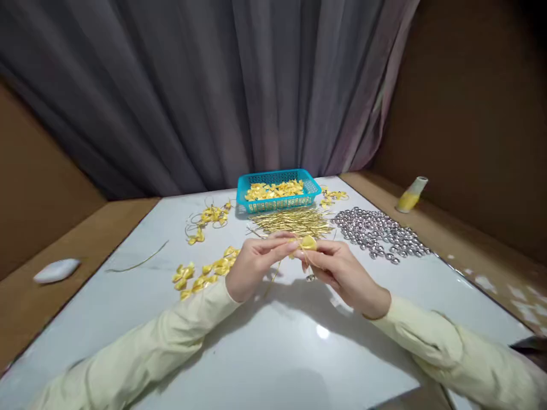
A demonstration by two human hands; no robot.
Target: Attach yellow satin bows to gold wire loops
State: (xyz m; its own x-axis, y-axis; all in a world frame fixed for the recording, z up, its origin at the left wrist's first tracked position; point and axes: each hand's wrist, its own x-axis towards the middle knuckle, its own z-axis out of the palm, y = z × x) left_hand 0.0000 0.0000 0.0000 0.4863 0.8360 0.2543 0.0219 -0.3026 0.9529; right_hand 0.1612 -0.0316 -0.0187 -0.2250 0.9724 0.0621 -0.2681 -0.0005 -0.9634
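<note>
Between my two hands, above the white table, is a yellow ribbon bow (308,243) with a thin gold wire tie around it. My left hand (258,259) pinches at the bow's left side, where the wire is. From the other side, the fingers of my right hand (342,273) are closed on the bow. A thin gold strand (276,272) hangs below my left fingers. Just under my right fingers shows a small silver bead (310,278). Fingers partly cover the bow, so its middle is hard to make out.
Behind my hands lie many gold wire ties (294,221) and a turquoise basket (278,173) of yellow bows. Silver beads (376,233) spread at right. More bows (213,270) lie left; wired bows (213,215) sit farther back. A bottle (411,195) and white mouse-like object (57,271) stand aside.
</note>
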